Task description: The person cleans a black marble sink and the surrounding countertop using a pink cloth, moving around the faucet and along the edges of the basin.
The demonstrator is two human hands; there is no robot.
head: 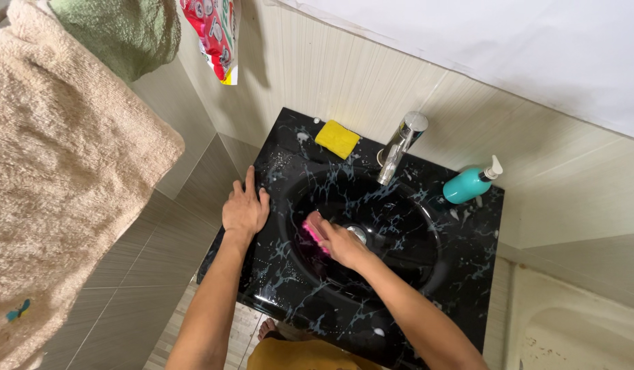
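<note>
Right hand (339,240) down inside black marbled basin (406,264), grip closed on pink scrubber (313,231); scrubber sits under fingertips on left inner slope, just left of chrome drain (358,233), long axis running near-left to far-right. Left hand (245,207) flat, fingers spread, empty, on worktop (467,274) rim at left, farther from scrubber. Scrubber small, bright pink, mostly hidden by fingers. Far: yellow sponge (337,138), chrome tap (401,146), teal pump bottle (471,182).

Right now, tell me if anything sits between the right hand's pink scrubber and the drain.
Nothing visible does. The right hand presses the pink scrubber on the basin wall, just left of the drain; the hand itself partly covers it.
</note>
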